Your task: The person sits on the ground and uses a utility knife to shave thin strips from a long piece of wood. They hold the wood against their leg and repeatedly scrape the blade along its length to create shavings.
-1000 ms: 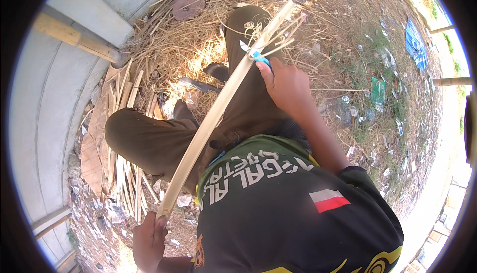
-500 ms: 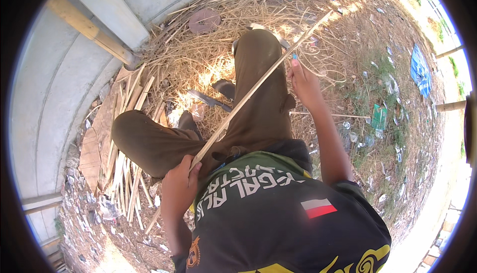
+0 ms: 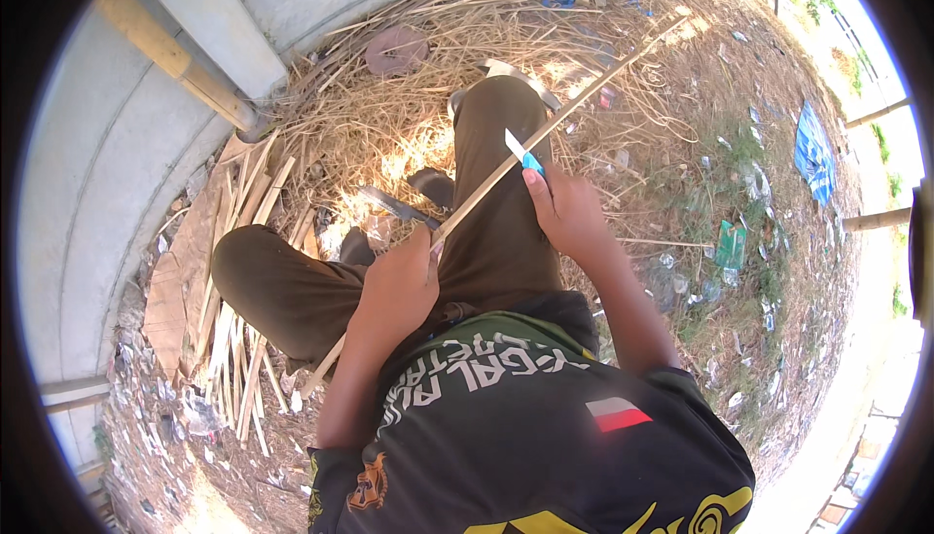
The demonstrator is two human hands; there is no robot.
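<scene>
A long, pale bamboo strip (image 3: 595,85) runs slantwise across my lap, from beside my left forearm up past my raised right knee. My left hand (image 3: 401,276) is closed around its lower part. In my right hand (image 3: 572,213) is a small knife (image 3: 530,160) with a blue handle, gripped with the thumb along it. Its bare blade points up and to the left and lies at the strip, near the middle of its length; whether the edge touches the wood I cannot tell.
Thin shavings (image 3: 428,106) cover the ground around my feet. Cut strips (image 3: 233,359) lie piled at my left, beside brown cardboard (image 3: 167,315). A dark blade-like tool (image 3: 397,205) rests between my legs. A pale wall (image 3: 107,174) and a bamboo pole (image 3: 170,48) stand at the left.
My left hand has moved up and right along the strip. My right hand has come down and left with the knife, whose blade now shows across the strip.
</scene>
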